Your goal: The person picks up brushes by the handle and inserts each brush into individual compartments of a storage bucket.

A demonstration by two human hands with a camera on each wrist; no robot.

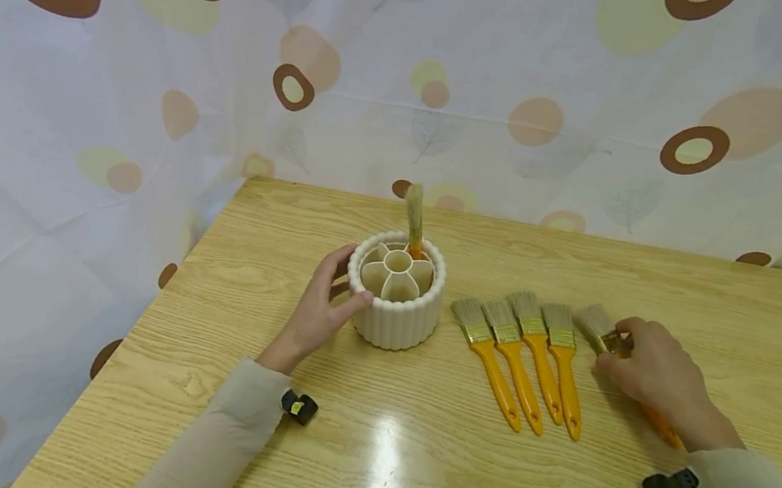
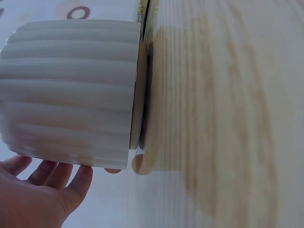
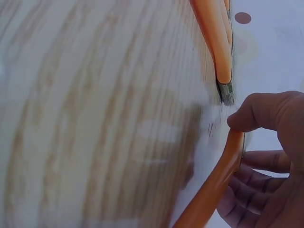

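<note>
A white ribbed round holder (image 1: 394,326) with petal-shaped compartments stands upright on the table. One paintbrush (image 1: 414,215) stands in a back compartment, bristles up. My left hand (image 1: 317,309) grips the holder's left side, thumb at the front rim; in the left wrist view its fingertips touch the ribbed wall. At the right, my right hand (image 1: 662,371) pinches another paintbrush (image 3: 213,183) by the upper part of its orange handle, near the metal band. That brush's bristles point away to the upper left. Its lower handle is partly hidden under my hand.
Several paintbrushes (image 1: 535,346) with orange handles lie side by side between the holder and my right hand, bristles toward the back. The wooden table (image 1: 273,218) ends against a patterned curtain (image 1: 391,42) at the back and left.
</note>
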